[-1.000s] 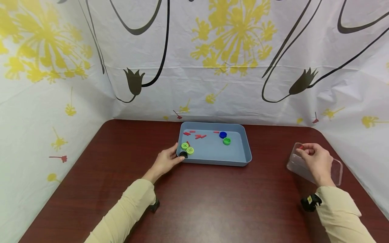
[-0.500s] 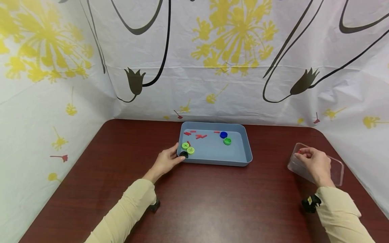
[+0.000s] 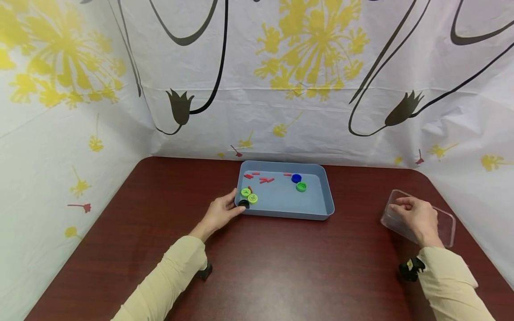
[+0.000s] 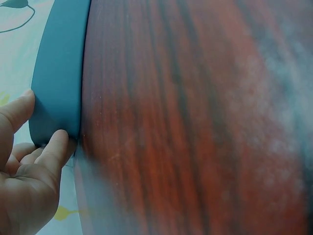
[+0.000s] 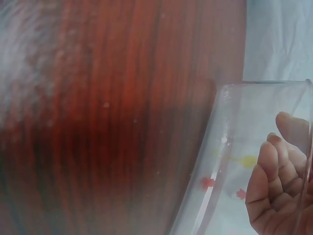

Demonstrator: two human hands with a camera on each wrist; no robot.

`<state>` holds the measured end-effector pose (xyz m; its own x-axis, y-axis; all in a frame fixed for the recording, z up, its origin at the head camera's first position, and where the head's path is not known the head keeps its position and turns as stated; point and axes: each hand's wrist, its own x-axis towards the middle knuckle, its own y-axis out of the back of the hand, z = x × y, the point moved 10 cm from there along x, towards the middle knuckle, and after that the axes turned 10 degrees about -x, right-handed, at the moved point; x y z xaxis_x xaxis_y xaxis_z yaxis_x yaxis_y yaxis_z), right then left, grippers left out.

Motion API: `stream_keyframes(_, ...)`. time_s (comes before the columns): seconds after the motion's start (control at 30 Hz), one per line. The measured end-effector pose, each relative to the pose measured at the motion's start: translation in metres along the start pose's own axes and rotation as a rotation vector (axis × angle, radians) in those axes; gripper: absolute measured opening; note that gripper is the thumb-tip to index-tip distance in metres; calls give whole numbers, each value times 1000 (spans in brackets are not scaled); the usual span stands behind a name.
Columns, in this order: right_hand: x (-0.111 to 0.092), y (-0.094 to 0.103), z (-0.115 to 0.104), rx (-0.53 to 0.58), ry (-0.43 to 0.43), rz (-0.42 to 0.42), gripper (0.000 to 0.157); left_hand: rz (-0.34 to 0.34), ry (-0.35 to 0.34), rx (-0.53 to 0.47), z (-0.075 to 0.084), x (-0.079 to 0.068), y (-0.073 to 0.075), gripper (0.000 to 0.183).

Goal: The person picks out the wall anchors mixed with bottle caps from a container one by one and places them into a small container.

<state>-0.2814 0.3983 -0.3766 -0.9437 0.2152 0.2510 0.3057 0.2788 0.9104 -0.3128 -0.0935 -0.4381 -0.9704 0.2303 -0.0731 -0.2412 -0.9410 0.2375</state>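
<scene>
My left hand (image 3: pixel 220 211) holds the front left corner of a blue-grey tray (image 3: pixel 287 214). In the left wrist view, the thumb (image 4: pixel 22 105) lies at the tray's rim and a finger (image 4: pixel 57 139) touches the lower corner. Inside the tray are several short red sticks (image 3: pixel 263 179), two yellow-green caps (image 3: pixel 252 199), a black cap (image 3: pixel 243 203), a blue cap (image 3: pixel 296 178) and a green cap (image 3: pixel 301 187). At the clear plastic box (image 3: pixel 448 229), my right hand (image 3: pixel 419 218) has loosely curled fingers, seen through the box's wall in the right wrist view. Nothing shows between them.
The dark red-brown table (image 3: pixel 305 263) spans the space between both arms. A white patterned curtain (image 3: pixel 257 111) rises behind the table and along both sides. The clear box stands near the table's right edge.
A red stick showed at my right fingertips earlier and is out of sight there now. The right hand has dipped slightly over the box. My left hand stays at the tray corner.
</scene>
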Motion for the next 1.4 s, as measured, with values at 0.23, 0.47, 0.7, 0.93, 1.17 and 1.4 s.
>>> stream_keyframes(0.23,2,24,-10,24,-21,148,24,-2,-10,-2,7,-3,-1,71)
stream_keyframes(0.47,9,30,-53,146,22,231,24,5,-6,10,6,-3,0,70)
stream_keyframes(0.7,18,11,-105,232,102,192,24,14,-7,9,2,-1,1,72)
stream_keyframes(0.93,24,-20,-169,341,206,124,20,23,-17,24,2,0,1,71)
stream_keyframes(1.17,24,-61,-232,406,286,-69,22,29,-6,16,0,0,2,71)
stream_keyframes(1.4,25,-87,-279,434,349,-182,22,26,-12,10,-1,1,2,71)
